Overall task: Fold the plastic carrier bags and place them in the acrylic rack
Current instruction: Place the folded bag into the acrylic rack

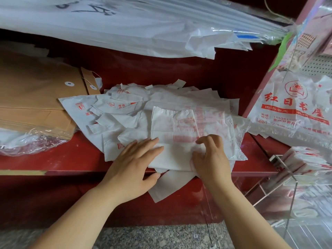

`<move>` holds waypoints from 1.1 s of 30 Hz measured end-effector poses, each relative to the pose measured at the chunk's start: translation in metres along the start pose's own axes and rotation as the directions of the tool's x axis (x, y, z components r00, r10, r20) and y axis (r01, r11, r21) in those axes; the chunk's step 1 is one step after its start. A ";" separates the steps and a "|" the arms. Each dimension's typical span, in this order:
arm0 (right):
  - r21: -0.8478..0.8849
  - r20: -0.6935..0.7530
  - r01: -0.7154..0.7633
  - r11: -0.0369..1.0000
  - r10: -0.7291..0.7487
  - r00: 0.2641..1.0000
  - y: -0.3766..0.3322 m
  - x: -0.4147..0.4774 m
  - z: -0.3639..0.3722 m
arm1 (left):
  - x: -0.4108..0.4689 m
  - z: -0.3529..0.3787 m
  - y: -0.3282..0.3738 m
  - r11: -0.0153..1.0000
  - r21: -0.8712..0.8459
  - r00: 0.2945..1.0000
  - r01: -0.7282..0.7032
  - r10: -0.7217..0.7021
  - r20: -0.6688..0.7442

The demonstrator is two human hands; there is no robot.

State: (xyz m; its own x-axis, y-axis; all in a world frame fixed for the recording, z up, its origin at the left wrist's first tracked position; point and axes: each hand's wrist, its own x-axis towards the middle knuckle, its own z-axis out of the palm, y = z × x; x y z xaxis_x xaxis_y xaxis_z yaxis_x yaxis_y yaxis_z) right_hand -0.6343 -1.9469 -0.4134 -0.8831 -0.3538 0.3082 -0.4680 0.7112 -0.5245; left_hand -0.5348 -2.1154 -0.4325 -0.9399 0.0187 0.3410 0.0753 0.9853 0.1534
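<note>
A messy pile of white plastic carrier bags [129, 112] with red print lies on the red shelf [53, 159]. On top, near the front edge, lies one partly folded bag [177, 126]. My left hand [133, 169] presses flat on its left side with straight fingers. My right hand [212, 159] rests on its right part, fingers bent and pinching the plastic. The clear acrylic rack [294, 177] stands at the lower right and holds folded bags [309, 159] in its compartments.
Brown paper envelopes [36, 97] are stacked at the left, beside a crumpled clear wrap [27, 142]. Large white sheets [125, 29] hang overhead. A printed bag [291, 108] hangs at the right. Below the shelf is a speckled stone floor [152, 236].
</note>
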 end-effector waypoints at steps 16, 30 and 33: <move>0.007 0.164 0.300 0.954 -0.297 0.941 0.020 -0.014 -0.032 | 0.007 0.001 0.006 0.976 -0.220 0.934 -0.006 -0.073 -0.349; 0.258 -0.017 -0.097 0.961 0.105 0.994 0.016 -0.007 -0.008 | 0.015 0.007 0.019 0.904 -0.357 0.857 0.233 -0.364 -0.363; 0.176 -0.061 -0.061 0.983 0.072 0.996 0.015 -0.004 -0.004 | 0.017 0.006 0.021 0.885 -0.297 0.848 0.359 -0.442 -0.293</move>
State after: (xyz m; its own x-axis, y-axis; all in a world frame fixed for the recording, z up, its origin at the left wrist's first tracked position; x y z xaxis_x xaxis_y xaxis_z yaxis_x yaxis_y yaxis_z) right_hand -0.6382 -1.9321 -0.4191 -0.9109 -0.2639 0.3171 -0.4122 0.6137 -0.6734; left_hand -0.5508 -2.0933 -0.4292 -0.7323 -0.4697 0.4931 -0.1716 0.8279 0.5339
